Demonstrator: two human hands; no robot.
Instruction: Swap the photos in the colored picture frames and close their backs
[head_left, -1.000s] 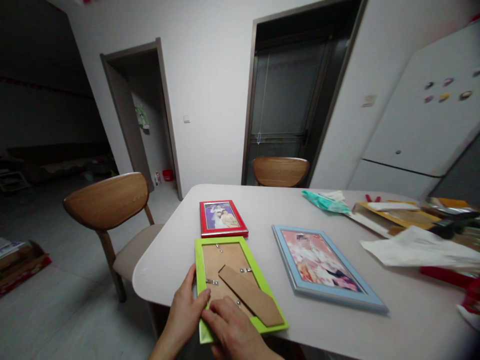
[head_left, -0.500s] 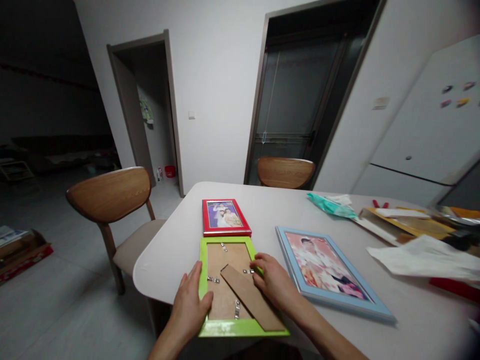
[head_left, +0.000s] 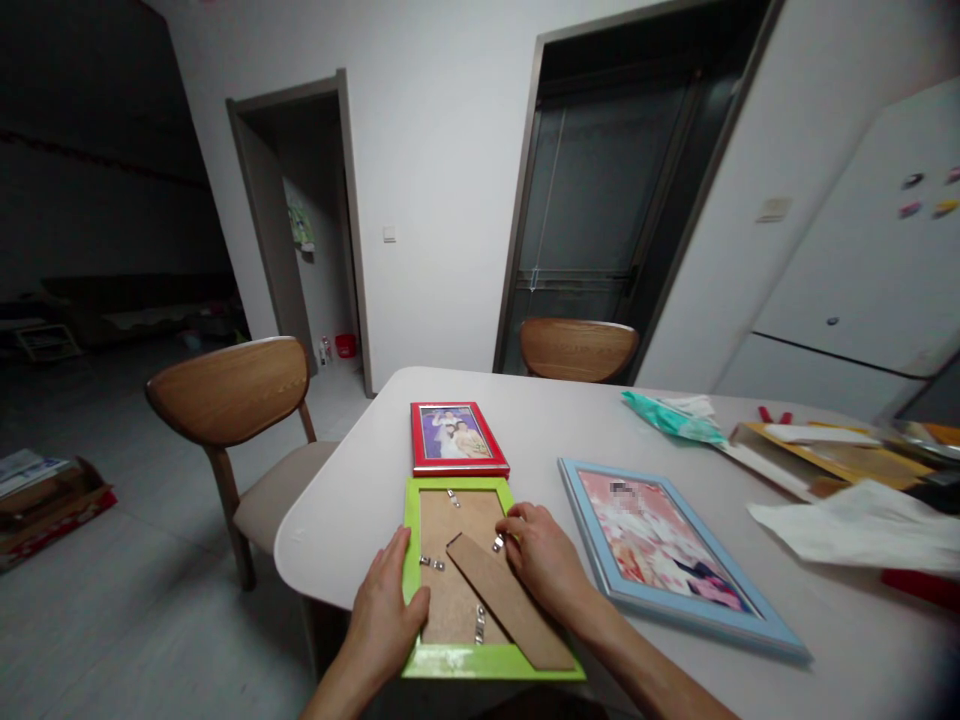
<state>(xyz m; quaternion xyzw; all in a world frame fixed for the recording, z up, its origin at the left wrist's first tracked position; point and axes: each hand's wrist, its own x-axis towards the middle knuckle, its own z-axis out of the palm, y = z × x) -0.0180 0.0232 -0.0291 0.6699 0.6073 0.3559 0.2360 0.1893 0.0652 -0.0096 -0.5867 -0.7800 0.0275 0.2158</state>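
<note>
A light-green picture frame (head_left: 450, 661) lies face down at the table's near edge, its brown backing board (head_left: 442, 515) showing. A slanted brown stand leg (head_left: 510, 605) sits on the board. Metal clips, such as the left one (head_left: 432, 564), are set around it. My left hand (head_left: 386, 605) holds the frame's left side, thumb over the rim onto the board. My right hand (head_left: 546, 560) has thumb and fingers closed at the right-hand metal clip (head_left: 498, 543), which is partly covered and sits at an angle.
A red photo frame (head_left: 459, 438) lies just beyond the green one. To the right is a blue photo frame (head_left: 667, 550), face up. Teal packaging (head_left: 675, 418), white paper (head_left: 855, 525) and a yellow envelope (head_left: 832, 450) lie farther right on the table (head_left: 352, 500). Wooden chairs (head_left: 232, 390) stand around it.
My right fingers have closed on the right-hand clip, and it has turned from level to slanting. My left hand keeps its place on the frame. The view has shifted slightly.
</note>
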